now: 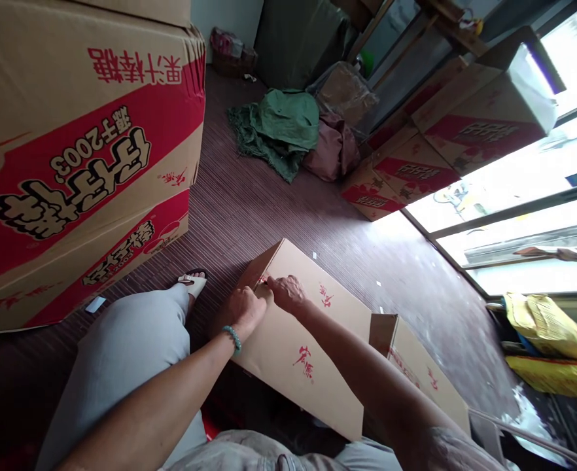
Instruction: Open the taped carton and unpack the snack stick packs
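A brown cardboard box (337,366) with red printed characters lies in front of me on the floor. My left hand (246,307), a green bead bracelet at its wrist, is closed at the box's far left edge, fingers curled over the cardboard. Just to its right, my right hand (287,293) is also closed, its thumb and fingers pinching at the same edge. A small red print shows between the two hands. The fingertips themselves are partly hidden.
Large printed cartons (87,144) are stacked on the left. A second brown box (428,373) adjoins the first at right. Green cloth (288,121) lies on the floor ahead. More cartons (416,163) stand by the windows, and yellow sacks (553,333) lie at far right.
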Motion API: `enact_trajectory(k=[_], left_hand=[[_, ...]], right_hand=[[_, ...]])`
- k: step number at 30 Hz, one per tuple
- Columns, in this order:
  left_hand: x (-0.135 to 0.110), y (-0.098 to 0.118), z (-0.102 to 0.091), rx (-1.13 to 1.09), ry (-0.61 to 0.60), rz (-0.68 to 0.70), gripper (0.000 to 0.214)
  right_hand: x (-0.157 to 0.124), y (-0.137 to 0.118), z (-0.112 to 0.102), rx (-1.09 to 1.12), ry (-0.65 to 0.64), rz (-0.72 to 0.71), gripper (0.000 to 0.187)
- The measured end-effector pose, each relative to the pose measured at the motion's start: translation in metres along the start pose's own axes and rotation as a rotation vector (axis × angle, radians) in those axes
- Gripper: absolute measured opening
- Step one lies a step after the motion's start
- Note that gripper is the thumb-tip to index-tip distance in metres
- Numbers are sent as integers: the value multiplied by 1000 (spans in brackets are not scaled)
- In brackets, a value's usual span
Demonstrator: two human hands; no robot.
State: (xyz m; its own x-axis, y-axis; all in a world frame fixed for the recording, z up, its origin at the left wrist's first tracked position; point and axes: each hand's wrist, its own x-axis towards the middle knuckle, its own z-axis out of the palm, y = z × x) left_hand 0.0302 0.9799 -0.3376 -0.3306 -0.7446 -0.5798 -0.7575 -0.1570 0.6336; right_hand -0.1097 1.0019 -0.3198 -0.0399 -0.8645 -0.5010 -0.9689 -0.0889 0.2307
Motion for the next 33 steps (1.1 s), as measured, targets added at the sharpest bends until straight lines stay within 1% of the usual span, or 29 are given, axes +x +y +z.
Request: enact_trajectory(k=[4,8,12,16,20,23,26,29,33], left_hand=[[2,-3,2,5,-6,30,35],[4,-3,8,43,45,95,35],[7,-2,15,104,93,81,38],[9,2,16,98,68,43,39],[10,5,15,100,53,56,43],[12,7,15,122,23,31,46],[11,10,15,131,15,12,48],[10,13,18,169,32,20,50],[17,11,26,173,61,27,50]], right_hand=[[-24,14,17,27,-30,42,27],[-50,29,31,67,-59,85,29],[-68,39,41,106,-72,127,27],[-87,53,54,139,-77,160,25],[-121,73,75,156,-108,194,24],[-142,83,92,157,-106,217,24],[-151,88,103,147,-74,216,23],[-157,93,109,156,-53,203,24],[-170,101,118,177,-46,223,25]])
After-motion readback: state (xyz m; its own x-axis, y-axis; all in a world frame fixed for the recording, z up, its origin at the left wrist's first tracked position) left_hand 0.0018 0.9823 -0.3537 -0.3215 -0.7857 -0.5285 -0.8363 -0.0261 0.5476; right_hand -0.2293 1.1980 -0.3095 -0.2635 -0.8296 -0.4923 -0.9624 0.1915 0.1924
